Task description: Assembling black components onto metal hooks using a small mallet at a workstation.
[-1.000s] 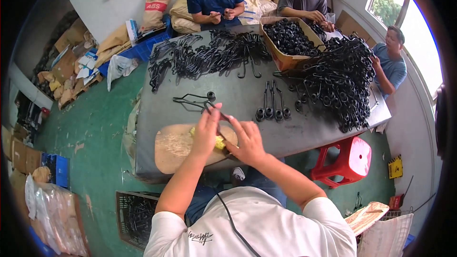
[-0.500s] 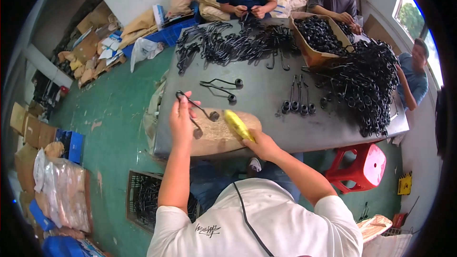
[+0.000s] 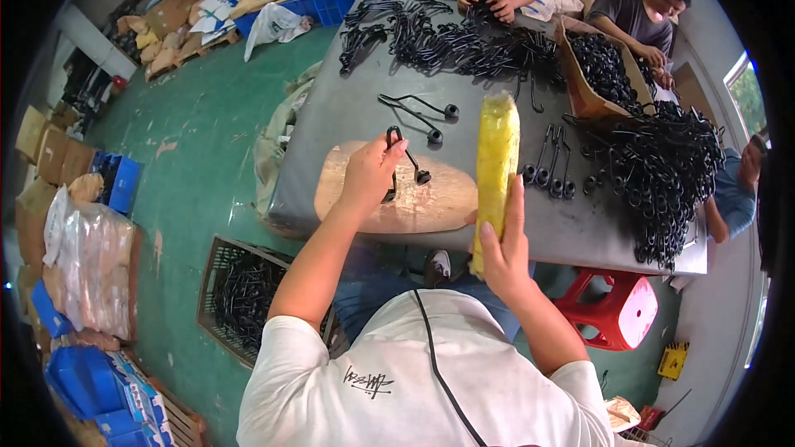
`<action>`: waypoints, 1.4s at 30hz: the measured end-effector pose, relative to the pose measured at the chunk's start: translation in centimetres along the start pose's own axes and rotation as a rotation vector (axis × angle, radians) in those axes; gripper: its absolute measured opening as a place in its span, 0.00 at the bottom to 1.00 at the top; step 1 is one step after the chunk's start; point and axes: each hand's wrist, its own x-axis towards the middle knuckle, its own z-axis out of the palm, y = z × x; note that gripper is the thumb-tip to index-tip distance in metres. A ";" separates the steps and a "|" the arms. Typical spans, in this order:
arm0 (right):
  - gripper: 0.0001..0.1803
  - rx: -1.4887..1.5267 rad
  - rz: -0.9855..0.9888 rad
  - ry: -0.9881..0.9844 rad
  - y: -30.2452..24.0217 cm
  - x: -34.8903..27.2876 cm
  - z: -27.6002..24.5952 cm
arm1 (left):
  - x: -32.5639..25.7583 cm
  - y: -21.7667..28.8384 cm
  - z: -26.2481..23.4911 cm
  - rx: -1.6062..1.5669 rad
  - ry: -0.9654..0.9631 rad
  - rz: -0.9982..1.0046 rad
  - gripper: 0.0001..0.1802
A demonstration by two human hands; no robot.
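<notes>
Over a wooden board near the table's front edge, my left hand is closed around a bent black metal rod with a round bushing at its end. My right hand grips the lower part of a yellow, tape-wrapped bar, held nearly upright at the board's right end. Just beyond the board lie two similar bent rods with round ends. Several more bushing-ended rods lie in a row right of the yellow bar.
The grey metal table carries heaped black rods, a large pile at right and a cardboard box of small black parts. Co-workers sit around it. A red stool and a crate of rods stand on the floor.
My right hand has raised the yellow bar from a slant near the board to nearly upright. My left hand, still with the rod, is now over the board. The view has shifted.
</notes>
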 end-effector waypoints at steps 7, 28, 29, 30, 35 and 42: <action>0.40 -0.439 0.201 -0.378 7.8 4.0 3.8 | 0.7 -1.4 -0.3 0.029 0.019 0.014 0.17; 0.43 -0.346 0.492 -0.434 4.5 2.8 3.7 | -4.0 1.8 1.5 -0.159 0.037 0.124 0.09; 0.43 -0.337 0.483 -0.432 4.4 2.9 3.5 | -4.2 1.8 1.2 -0.170 0.052 0.076 0.09; 0.41 -0.340 0.430 -0.388 4.5 3.0 3.2 | -4.2 1.8 1.0 -0.182 0.069 0.029 0.08; 0.41 -0.536 0.022 -0.170 6.6 2.9 1.5 | -4.1 2.2 0.9 -0.055 0.144 -0.014 0.08; 0.32 -0.890 -0.331 -0.022 9.9 3.2 -0.4 | 3.1 0.8 -1.0 -0.521 0.557 -0.098 0.15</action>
